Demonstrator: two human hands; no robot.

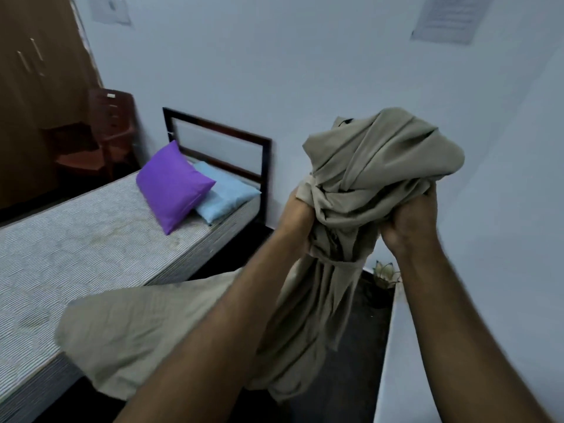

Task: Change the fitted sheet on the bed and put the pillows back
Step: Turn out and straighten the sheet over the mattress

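The bed (70, 248) lies to your left with its mattress bare, so no sheet is on it. The beige sheet (360, 190) is the next biggest thing: most of it is bunched high in front of you, one tail hangs toward the floor and another drapes over the near corner of the mattress. Whether it is the old sheet or the fresh one cannot be told from here. If it is the fresh one, do not spread it as a wad; shake it loose, find an elastic corner and hook that over the near corner first, then work toward the headboard (219, 148).

The purple pillow (172, 187) leans on the blue pillow (224, 193) at the head end; both sit on the mattress and will likely need lifting off before the sheet reaches that end.

Both your forearms reach up and forward, close together. Your left hand (297, 221) and right hand (409, 227) each have fingers clamped into the bundle from opposite sides, just below its bulk.
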